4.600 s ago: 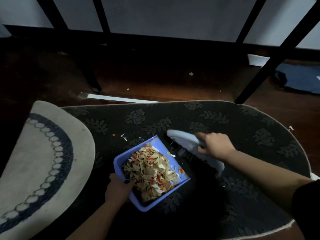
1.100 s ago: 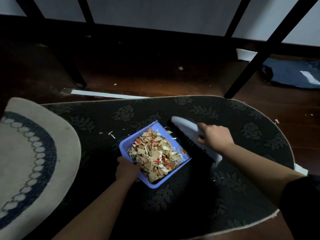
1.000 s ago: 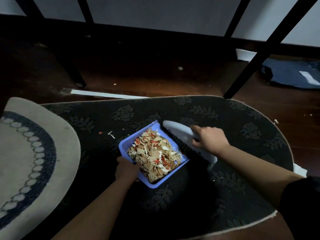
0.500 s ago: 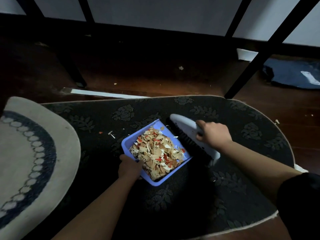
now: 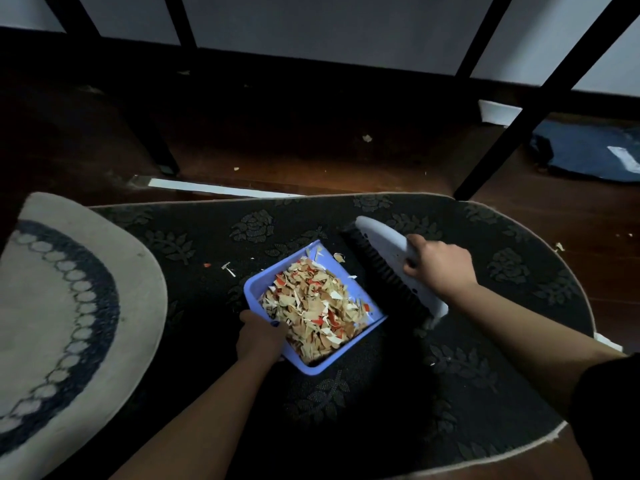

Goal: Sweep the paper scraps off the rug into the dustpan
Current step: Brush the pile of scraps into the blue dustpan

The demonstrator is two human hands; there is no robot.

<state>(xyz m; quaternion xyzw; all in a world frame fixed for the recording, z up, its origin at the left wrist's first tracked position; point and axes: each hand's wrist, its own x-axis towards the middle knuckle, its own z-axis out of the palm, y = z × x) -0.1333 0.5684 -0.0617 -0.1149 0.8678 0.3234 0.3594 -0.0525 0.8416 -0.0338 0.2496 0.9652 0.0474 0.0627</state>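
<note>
Now, hands: left hand (image 5: 260, 336) grips dustpan (image 5: 360, 353); right hand (image 5: 437, 268) grips brush (image 5: 382, 247).
Tip: press dustpan lip into rug (image 5: 485, 393), flick stray scraps (image 5: 341, 258) inward with short strokes.

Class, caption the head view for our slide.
Left hand steadies scrap-filled dustpan; right hand holds brush beside it.
</note>
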